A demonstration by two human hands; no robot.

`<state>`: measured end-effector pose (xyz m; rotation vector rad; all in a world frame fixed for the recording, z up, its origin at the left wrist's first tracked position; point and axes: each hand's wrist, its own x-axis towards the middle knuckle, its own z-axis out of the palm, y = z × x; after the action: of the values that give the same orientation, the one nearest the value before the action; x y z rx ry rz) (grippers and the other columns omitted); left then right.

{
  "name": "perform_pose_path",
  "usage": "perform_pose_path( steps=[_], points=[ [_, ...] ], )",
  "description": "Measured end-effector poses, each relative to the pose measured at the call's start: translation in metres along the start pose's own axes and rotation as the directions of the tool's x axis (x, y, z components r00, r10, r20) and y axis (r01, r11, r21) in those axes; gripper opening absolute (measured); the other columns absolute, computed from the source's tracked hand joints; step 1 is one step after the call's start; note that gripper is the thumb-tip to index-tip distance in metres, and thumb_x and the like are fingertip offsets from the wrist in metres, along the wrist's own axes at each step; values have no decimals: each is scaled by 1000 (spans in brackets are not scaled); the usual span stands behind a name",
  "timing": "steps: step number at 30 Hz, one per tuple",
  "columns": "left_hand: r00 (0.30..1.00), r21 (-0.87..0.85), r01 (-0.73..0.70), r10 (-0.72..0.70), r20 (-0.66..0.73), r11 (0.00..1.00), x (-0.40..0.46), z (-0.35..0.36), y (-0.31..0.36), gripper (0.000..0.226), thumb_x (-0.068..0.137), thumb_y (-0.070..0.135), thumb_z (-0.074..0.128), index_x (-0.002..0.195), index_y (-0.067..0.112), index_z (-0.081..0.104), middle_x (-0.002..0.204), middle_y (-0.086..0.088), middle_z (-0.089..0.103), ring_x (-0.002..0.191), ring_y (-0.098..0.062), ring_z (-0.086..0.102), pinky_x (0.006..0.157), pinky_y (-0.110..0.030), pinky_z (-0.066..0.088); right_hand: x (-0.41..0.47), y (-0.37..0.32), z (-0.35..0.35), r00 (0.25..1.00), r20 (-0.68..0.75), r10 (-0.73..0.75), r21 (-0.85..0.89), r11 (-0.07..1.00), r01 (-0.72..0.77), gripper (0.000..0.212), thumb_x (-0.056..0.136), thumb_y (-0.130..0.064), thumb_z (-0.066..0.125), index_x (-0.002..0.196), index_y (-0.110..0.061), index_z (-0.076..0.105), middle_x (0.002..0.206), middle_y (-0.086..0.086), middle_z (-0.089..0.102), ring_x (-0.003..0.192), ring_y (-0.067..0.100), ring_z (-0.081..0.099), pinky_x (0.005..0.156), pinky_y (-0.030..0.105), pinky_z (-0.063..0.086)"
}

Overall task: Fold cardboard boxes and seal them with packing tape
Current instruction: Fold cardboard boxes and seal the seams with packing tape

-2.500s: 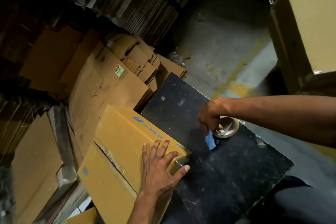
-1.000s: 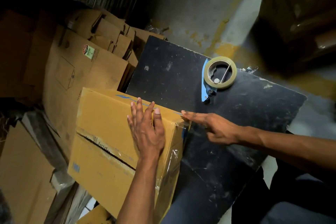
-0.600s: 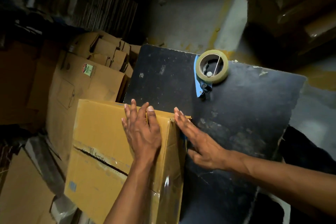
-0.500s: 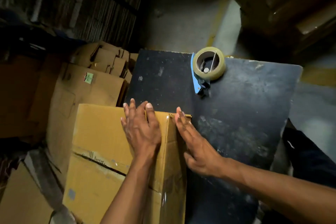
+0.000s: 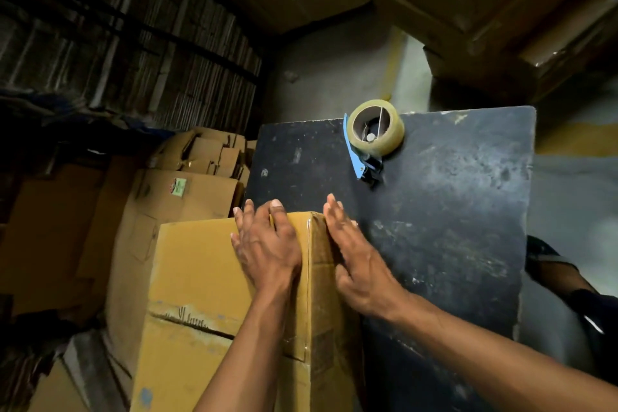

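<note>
A packing storeroom or warehouse. Flattened cartons (image 5: 127,43) stand stacked in dense rows along the back wall, loose cardboard boxes (image 5: 187,187) lie heaped on the left, and sealed boxes (image 5: 521,10) pile up beside a bare concrete floor (image 5: 334,77). A roll of tape (image 5: 374,127) sits on a scuffed black desk (image 5: 451,211).

box (image 5: 200,278) left of table (image 5: 451,211) | tape dispenser (image 5: 373,137) on table

Open black tabletop (image 5: 451,211) right of the cardboard box (image 5: 200,278), clear up to the tape dispenser (image 5: 371,140) near its far edge. Hemmed in leftward by flattened cartons (image 5: 174,197).
</note>
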<state>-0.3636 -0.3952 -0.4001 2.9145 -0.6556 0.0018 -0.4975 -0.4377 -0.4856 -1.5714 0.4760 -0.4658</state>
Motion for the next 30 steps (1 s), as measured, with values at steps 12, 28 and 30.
perform_pose_path(
  steps=[12,28,30],
  points=[
    [1000,-13,26,-26,11,1000,-3,-2,4,66,97,56,20,137,26,63,168,-4,29,159,-17,11,128,-50,5,1,-20,-52,982,-155,105,57,994,-98,58,88,-66,52,135,-36,66,146,-17,57,135,-4,47,115,32,40],
    [1000,-19,5,-6,-24,1000,0,3,-2,62,99,56,24,127,24,70,166,-3,34,158,-18,15,128,-51,8,93,2,-68,923,384,2,384,909,-162,35,86,-14,82,119,-7,75,116,0,76,115,13,70,105,34,54],
    [1000,-17,5,-6,-27,1000,0,3,-2,60,101,55,26,126,23,70,166,-3,35,158,-19,15,128,-52,9,95,9,-66,922,386,-18,410,899,-154,37,84,-11,82,119,-4,75,117,1,76,116,16,70,105,35,53]
  ],
)
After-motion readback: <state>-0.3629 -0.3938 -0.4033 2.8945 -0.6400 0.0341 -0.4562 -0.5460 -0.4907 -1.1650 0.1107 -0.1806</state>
